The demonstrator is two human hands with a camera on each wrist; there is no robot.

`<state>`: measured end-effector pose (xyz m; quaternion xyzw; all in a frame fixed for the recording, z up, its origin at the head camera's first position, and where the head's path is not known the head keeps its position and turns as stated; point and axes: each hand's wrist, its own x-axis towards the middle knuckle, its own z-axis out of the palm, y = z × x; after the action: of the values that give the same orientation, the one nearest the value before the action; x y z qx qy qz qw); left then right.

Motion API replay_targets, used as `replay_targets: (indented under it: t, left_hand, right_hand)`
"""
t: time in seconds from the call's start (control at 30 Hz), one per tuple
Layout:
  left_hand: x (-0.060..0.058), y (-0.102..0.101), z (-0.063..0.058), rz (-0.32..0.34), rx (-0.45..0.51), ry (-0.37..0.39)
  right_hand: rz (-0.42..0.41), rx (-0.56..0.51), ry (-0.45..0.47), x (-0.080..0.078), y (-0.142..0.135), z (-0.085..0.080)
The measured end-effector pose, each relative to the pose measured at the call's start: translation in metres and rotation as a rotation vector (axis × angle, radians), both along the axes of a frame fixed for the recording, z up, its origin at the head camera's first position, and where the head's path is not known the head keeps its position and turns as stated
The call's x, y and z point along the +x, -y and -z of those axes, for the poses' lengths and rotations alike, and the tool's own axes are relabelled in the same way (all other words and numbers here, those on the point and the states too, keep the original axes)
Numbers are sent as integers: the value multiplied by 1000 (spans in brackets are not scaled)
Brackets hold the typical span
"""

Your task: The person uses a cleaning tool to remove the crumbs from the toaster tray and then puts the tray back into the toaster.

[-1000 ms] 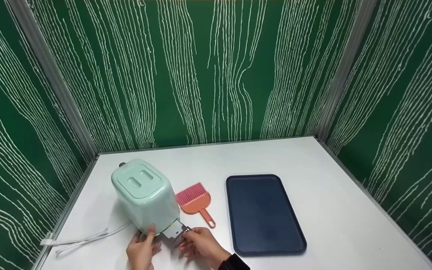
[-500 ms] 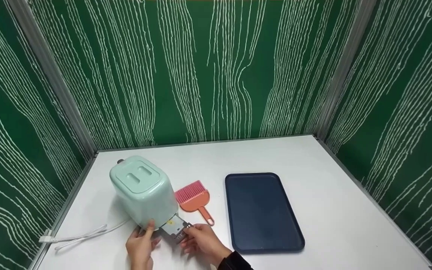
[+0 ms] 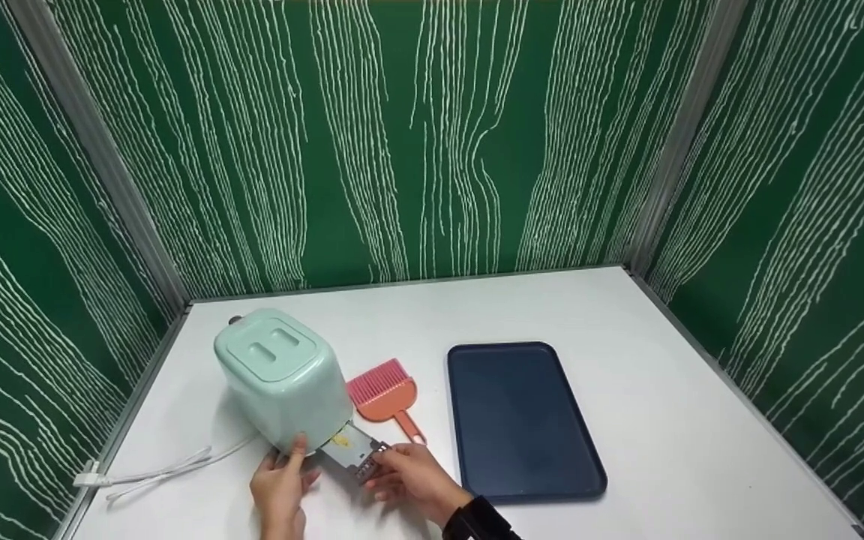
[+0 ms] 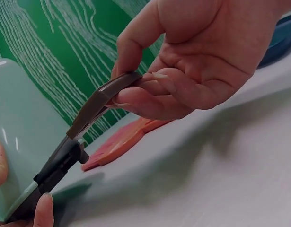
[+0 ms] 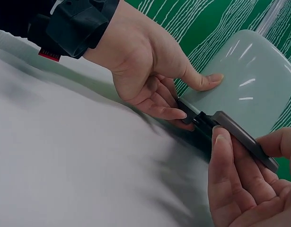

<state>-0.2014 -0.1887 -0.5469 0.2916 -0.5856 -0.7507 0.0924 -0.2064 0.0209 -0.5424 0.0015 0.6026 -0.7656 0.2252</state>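
Observation:
A mint-green toaster (image 3: 286, 397) with a lid on top stands on the left of the table. From the low front of its base a grey metal crumb tray (image 3: 343, 451) sticks out, with yellow crumbs (image 3: 340, 440) on it. My left hand (image 3: 278, 484) holds the toaster's lower front corner, thumb on the shell and fingers under the base edge. Thumb and fingers of my right hand (image 3: 421, 480) pinch the tray's dark outer handle. In the left wrist view the tray handle (image 4: 95, 106) slants up from the base; the tray's inner end is hidden inside the toaster.
A pink brush with an orange dustpan (image 3: 388, 401) lies right of the toaster. Further right is a dark blue rectangular tray (image 3: 526, 420). A white cord with plug (image 3: 91, 475) runs left. Green white-lined panels (image 3: 417, 150) enclose the table (image 3: 664, 375).
My right hand has drawn the crumb tray slightly further out, toward the lower right; more of its crumbs show. My left hand keeps its hold on the toaster.

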Motion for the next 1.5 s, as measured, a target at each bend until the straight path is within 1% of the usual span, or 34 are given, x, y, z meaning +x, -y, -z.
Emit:
replay_targets:
  t: [0.2,0.47,0.57,0.7,0.8,0.97,1.17,1.33,1.5]
  left_hand:
    - [-1,1,-1,-4,4,12]
    - [-2,2,1,12,1,-5]
    - [-3,3,1,12,6,-4]
    - [-3,4,-1,18,5,22]
    - [-3,5,-2,20,3,46]
    - [-4,4,0,11,14,48]
    - [-4,4,0,5,11,44]
    - [-4,4,-2,3,6,14]
    - [-3,4,-3,-3,7,1]
  right_hand:
    - [-21,-2,12,-2,-7,-2]
    - [-49,-11,39,-4,-14,-2]
    - [-61,-26,26,-3,-18,-3]
    - [-71,-54,16,-2,-24,-5]
    - [-99,-77,17,-3,-29,-6]
    - [-152,-102,12,-7,-38,-4]
    - [-192,-95,1,-11,-46,-6]
    - [-189,-69,-30,-16,-52,-9]
    - [-183,-43,-48,-21,-58,-9]
